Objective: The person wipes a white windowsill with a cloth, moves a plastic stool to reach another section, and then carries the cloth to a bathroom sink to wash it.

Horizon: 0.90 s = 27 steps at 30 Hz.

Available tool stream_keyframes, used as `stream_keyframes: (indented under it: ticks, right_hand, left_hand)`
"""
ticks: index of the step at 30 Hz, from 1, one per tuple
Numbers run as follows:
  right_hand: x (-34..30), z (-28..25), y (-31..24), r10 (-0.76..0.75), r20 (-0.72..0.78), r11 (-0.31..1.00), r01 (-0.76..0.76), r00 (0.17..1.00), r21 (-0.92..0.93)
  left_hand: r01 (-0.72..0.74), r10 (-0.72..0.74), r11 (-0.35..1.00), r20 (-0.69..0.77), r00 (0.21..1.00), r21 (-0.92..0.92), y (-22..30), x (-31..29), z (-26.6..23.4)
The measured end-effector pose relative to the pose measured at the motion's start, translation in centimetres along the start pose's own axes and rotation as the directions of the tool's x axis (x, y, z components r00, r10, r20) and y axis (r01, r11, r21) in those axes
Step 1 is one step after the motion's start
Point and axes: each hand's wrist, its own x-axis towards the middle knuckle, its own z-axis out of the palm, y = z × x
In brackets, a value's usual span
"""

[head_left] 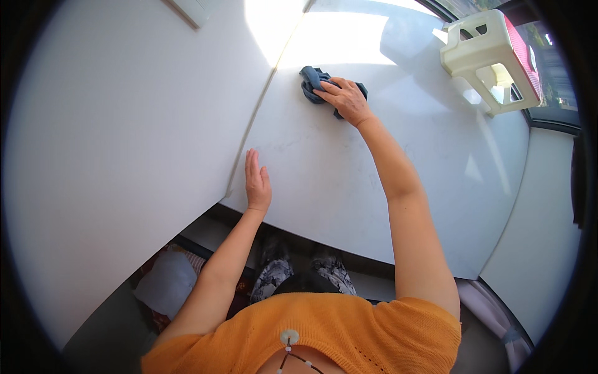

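Observation:
A crumpled dark blue cloth lies on a white, faintly smudged ledge. My right hand presses down on the cloth with its fingers bent over it, the arm stretched well forward. Nearer to me, my left hand is held up with nothing in it, fingers straight and close to each other. It is beside the seam where the ledge meets a white upright panel; whether it touches the panel or the ledge I cannot tell.
A cream plastic stool with a pink top lies on its side at the far right, by a window. Below the ledge's front edge, a pale bag-like bundle sits at the lower left. A light curtain hangs at the lower right.

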Motion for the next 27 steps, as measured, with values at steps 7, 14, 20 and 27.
stream_keyframes:
  ticks: [7,14,20,27]
  right_hand:
    - [-0.9,-7.3,-0.2,0.135,-0.360,0.991,-0.128,0.923,0.044]
    - [-15.2,-8.3,-6.3,0.133,-0.053,0.983,-0.125,0.990,0.138]
    - [-17.2,-6.1,-8.7,0.105,0.167,0.961,-0.144,0.980,0.237]
    - [-8.5,-2.4,-0.1,0.371,-0.073,0.926,-0.363,0.926,0.103]
  left_hand:
    - [-0.079,0.080,0.996,-0.029,0.996,0.031,1.6,4.0,2.1]
    - [-0.111,0.113,0.993,-0.065,0.991,0.024,3.5,8.4,5.6]
    - [-0.158,0.181,0.963,-0.087,0.980,0.216,2.9,10.9,7.0]
    - [-0.221,0.251,0.935,-0.074,0.965,0.278,4.7,18.3,8.9]
